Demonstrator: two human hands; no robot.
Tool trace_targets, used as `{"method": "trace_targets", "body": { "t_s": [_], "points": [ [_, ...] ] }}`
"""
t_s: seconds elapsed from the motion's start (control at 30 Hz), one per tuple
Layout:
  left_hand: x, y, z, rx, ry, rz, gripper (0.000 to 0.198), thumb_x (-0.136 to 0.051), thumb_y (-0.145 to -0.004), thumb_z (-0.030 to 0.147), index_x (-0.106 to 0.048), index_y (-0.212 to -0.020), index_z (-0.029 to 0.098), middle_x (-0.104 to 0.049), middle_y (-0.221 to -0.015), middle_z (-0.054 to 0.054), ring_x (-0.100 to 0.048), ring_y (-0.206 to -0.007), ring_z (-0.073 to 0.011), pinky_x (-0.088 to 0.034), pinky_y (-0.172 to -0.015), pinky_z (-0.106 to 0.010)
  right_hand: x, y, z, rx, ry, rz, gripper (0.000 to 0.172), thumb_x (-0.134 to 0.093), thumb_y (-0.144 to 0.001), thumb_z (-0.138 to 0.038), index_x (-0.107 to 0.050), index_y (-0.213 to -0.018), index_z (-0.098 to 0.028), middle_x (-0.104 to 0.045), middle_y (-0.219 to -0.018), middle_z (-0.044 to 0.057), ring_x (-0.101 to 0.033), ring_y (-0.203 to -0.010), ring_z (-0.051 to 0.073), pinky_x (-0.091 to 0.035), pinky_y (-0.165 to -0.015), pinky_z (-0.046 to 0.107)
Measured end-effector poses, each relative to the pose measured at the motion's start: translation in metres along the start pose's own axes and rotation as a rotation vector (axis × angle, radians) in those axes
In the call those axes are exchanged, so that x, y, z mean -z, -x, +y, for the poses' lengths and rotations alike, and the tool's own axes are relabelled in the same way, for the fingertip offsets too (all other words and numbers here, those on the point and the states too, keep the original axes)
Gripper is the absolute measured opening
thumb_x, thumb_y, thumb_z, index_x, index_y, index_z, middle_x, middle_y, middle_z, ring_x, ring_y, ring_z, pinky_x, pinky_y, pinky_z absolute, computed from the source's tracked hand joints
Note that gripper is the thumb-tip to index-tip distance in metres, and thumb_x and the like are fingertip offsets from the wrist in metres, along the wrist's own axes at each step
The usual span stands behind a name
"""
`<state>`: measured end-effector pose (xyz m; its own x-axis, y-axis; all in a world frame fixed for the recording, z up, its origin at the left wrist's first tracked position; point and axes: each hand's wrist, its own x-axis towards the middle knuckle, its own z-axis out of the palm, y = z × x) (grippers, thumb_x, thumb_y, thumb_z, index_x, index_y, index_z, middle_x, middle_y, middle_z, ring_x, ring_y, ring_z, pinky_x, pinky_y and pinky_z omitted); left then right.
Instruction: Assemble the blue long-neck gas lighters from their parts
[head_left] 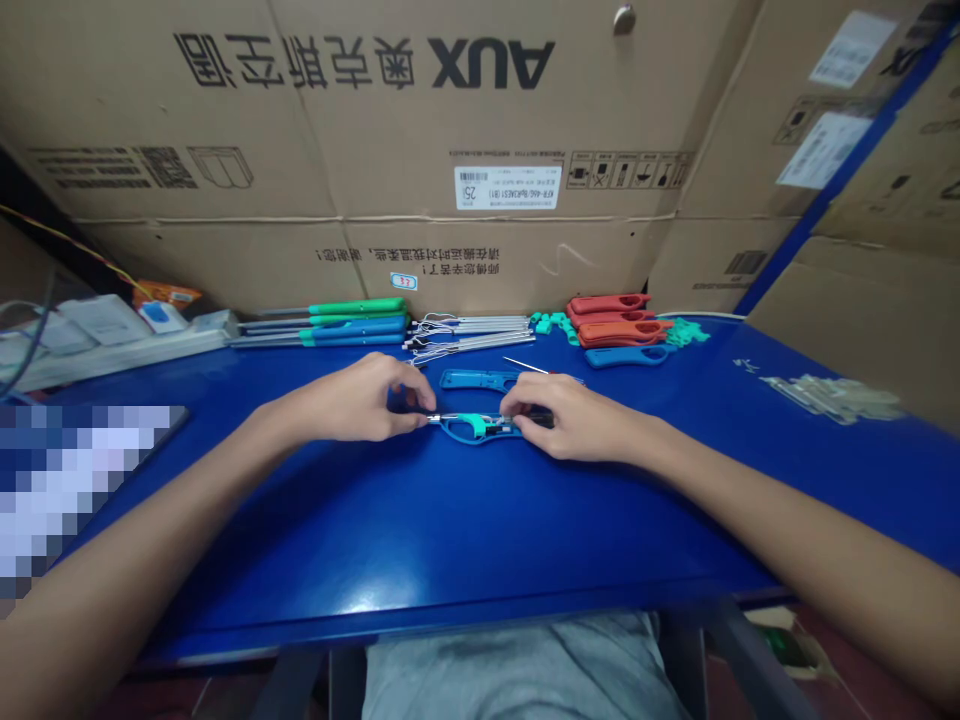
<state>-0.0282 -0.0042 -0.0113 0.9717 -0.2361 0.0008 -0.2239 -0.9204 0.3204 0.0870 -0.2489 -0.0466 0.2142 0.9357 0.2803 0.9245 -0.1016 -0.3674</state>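
An open blue lighter shell (pixel 457 437) lies on the table before me, with a teal trigger (pixel 477 425) and metal and wire parts set in it. My left hand (pixel 367 400) pinches the metal end at the shell's left side between thumb and fingertips. My right hand (pixel 559 412) closes its fingertips on the shell's right part, over the inner parts; what exactly they grip is hidden. Just behind lies another blue shell half (pixel 476 380), partly covered by my right hand. A thin screwdriver (pixel 525 366) rests beyond that hand.
At the back are green and blue long-necked lighters (pixel 356 325), metal rods with wires (pixel 480 328), teal triggers (pixel 553 325) and red handle shells (pixel 607 308). Small clear parts (pixel 832 397) lie at right. A power strip (pixel 127 345) stands left, before a cardboard wall (pixel 360 190).
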Motion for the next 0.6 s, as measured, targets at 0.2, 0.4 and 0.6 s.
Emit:
{"method": "trace_targets", "body": {
  "t_s": [0.2, 0.4, 0.6],
  "points": [
    [0.0003, -0.0019, -0.0021, -0.037, 0.011, -0.044, 0.021, -0.056, -0.082, 0.03, -0.075, -0.087, 0.02, -0.074, -0.087, 0.0, -0.067, -0.076, -0.0146, -0.048, -0.071, -0.023, -0.0009, -0.0007, 0.0017, -0.003, 0.006, -0.002, 0.018, -0.05, -0.086, -0.014, -0.066, -0.093, -0.015, -0.063, -0.093, 0.006, -0.056, -0.083, 0.015, -0.043, -0.076, 0.028],
    [-0.0025, -0.0028, -0.005, -0.023, 0.016, -0.033, 0.019, -0.058, -0.081, 0.031, -0.074, -0.085, 0.021, -0.074, -0.084, 0.001, -0.066, -0.073, -0.014, -0.048, -0.069, -0.022, -0.0009, -0.0012, 0.0038, -0.004, -0.009, -0.004, 0.018, -0.051, -0.085, -0.013, -0.067, -0.093, -0.016, -0.064, -0.093, 0.006, -0.057, -0.082, 0.014, -0.044, -0.076, 0.028],
    [-0.0034, -0.0028, -0.001, -0.005, 0.001, -0.023, 0.018, -0.057, -0.079, 0.026, -0.072, -0.086, 0.02, -0.072, -0.082, 0.001, -0.065, -0.074, -0.0137, -0.048, -0.069, -0.021, 0.0015, -0.0009, 0.0022, -0.009, -0.014, -0.021, 0.019, -0.05, -0.086, -0.014, -0.067, -0.095, -0.016, -0.064, -0.094, 0.006, -0.057, -0.085, 0.015, -0.043, -0.079, 0.03]
  ]
}}
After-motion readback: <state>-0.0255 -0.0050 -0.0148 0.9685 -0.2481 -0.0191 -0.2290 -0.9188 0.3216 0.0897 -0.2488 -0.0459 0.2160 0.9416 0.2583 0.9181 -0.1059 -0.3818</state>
